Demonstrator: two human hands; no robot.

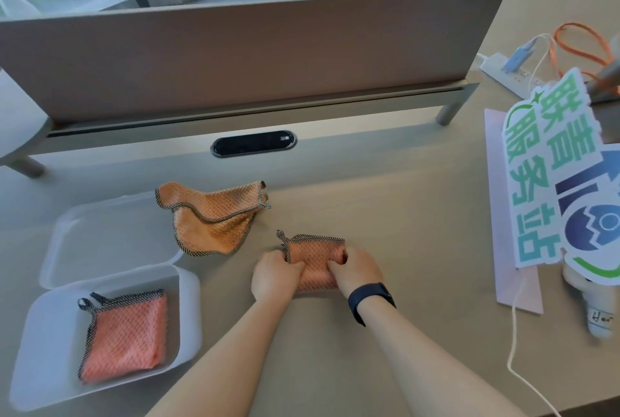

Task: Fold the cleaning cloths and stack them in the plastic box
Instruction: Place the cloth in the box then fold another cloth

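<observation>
Cloth in hand: a small orange cloth (315, 257) with dark stitched edging lies on the table (402, 232) just below centre, already folded down to a compact pad, its hanging loop sticking out at its 10 o'clock corner.
Left hand: the left hand (273, 277) sits at the pad's 9 o'clock edge, fingers curled and pinching the fabric.
Right hand: the right hand (355, 270), with a dark band on the wrist, grips the 3 o'clock edge, fingers curled into the fold.
Waiting cloth: a second, unfolded cloth (214, 218) lies crumpled at 10 o'clock from the hands, apart from them and just beside the box lid (110, 232).
Plastic box: the plastic box (188, 316) stands open at 8 o'clock from the hands; one folded cloth (125, 338) lies flat inside it.
Handling: the fabric looks light, limp and textured, so it likely will not slip, but a fold will probably spring open if let go.
Where to hold: best taken at opposite edges, pressing the layers together, or pinched through the whole stack.
Stage: judged from this, one cloth is stored, one is nearly ready to go in, one is untouched.
Risk: the pad may unfold on the way to the box.
</observation>
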